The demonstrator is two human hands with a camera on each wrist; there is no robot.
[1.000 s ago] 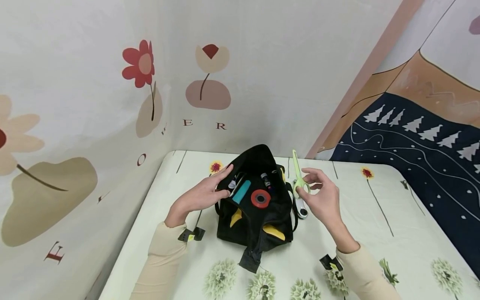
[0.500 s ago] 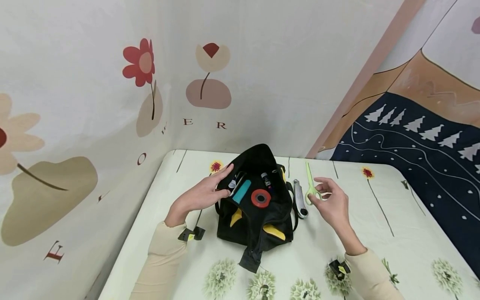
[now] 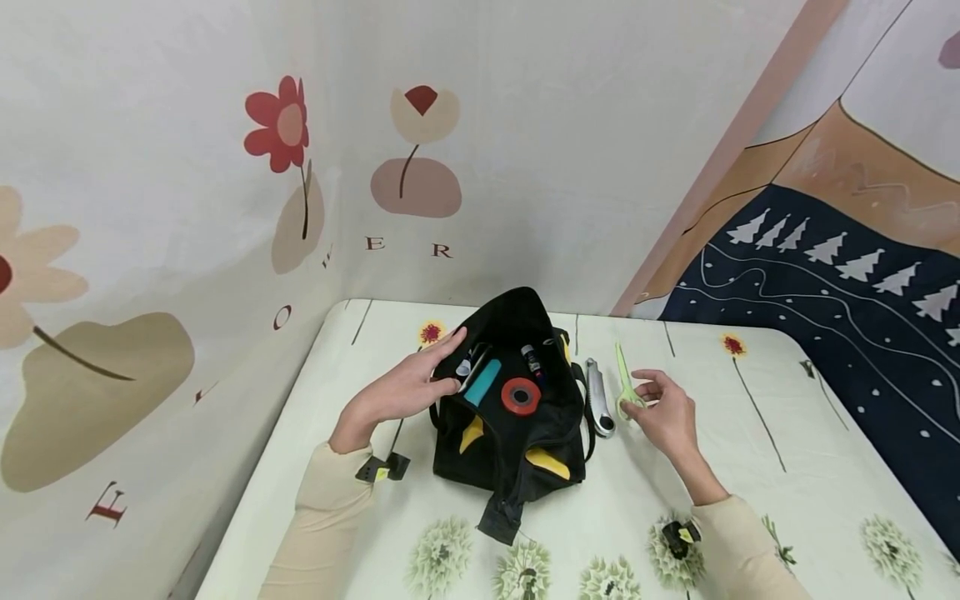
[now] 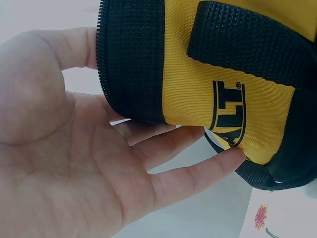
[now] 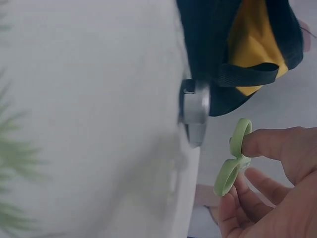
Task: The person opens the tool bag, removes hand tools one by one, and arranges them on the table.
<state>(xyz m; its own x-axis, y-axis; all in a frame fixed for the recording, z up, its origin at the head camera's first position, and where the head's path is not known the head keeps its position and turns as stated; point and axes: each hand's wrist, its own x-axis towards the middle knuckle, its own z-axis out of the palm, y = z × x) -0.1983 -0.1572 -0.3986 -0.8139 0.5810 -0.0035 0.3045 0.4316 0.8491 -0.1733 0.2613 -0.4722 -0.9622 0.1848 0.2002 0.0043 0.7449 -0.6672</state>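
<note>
A black and yellow tool bag stands with its zipped mouth spread wide. My left hand grips the left side of its rim, thumb inside and fingers along the outer yellow wall. Inside lie a roll of red tape, a teal strip-like item, a small dark tube and a partly hidden white item. To the right of the bag, my right hand pinches light green scissors by the handle loops, blades pointing away. Between bag and scissors lies a silver utility knife.
Beneath everything is a table with a pale flower-printed cloth. Behind it hangs a printed fabric wall, with a dark tree-patterned panel at the right.
My right hand has carried the scissors rightward from beside the bag, then lowered them toward the table, leaving the utility knife in plain sight. The left hand stays on the bag's rim.
</note>
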